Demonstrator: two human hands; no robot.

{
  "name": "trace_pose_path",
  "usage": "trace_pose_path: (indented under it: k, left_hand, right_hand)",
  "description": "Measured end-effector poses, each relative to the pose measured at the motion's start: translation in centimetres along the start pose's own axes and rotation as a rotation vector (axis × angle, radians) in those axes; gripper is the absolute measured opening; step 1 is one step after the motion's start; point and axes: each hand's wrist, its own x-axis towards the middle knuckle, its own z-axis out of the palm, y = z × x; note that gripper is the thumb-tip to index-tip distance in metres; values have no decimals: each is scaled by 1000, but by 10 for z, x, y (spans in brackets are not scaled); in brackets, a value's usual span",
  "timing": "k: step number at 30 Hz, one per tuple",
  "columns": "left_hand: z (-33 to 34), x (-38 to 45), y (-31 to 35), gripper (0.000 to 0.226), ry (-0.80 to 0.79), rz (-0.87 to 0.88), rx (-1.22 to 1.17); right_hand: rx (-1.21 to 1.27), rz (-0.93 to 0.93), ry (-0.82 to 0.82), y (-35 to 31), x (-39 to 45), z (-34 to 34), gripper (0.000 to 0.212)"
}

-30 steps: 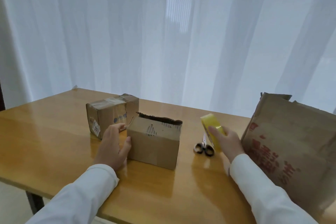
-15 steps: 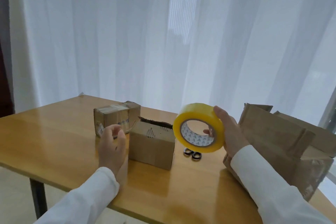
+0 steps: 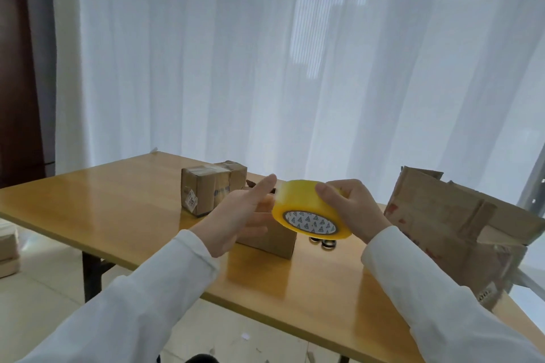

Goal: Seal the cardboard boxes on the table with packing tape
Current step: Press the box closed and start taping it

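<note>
Right hand [image 3: 351, 209] grips the roll of tape [image 3: 309, 209], fingers curled over the top of the yellow rim, roll held in the air above the table [image 3: 118, 200] and tilted so the printed core faces down toward the camera. Left hand [image 3: 239, 218] just left of the roll, fingers straight and spread, index fingertip raised near the roll's upper left edge; whether it touches the tape cannot be told. It holds nothing.

Directly behind and below the roll: small box [image 3: 274, 237], mostly hidden by the left hand and the tape, resting on the table. Its top is not visible.

Beneath the roll, just right of that box: scissors [image 3: 323, 241], only the dark handle loops showing.

Farther back and left of the grip: second box [image 3: 211, 188], taped across the top, label on its near corner.

Right of the right hand: large worn carton [image 3: 460, 230], flaps open and creased, at the table's right end.

Both sleeves white. White curtain [image 3: 265, 67] behind the table.
</note>
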Motion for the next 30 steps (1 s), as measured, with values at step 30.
trace_pose_path:
  k: [30]
  left_hand:
    - [-32,94,73,12,414,295,574]
  right_hand:
    - [-606,270,-180,-44,128,-12,53]
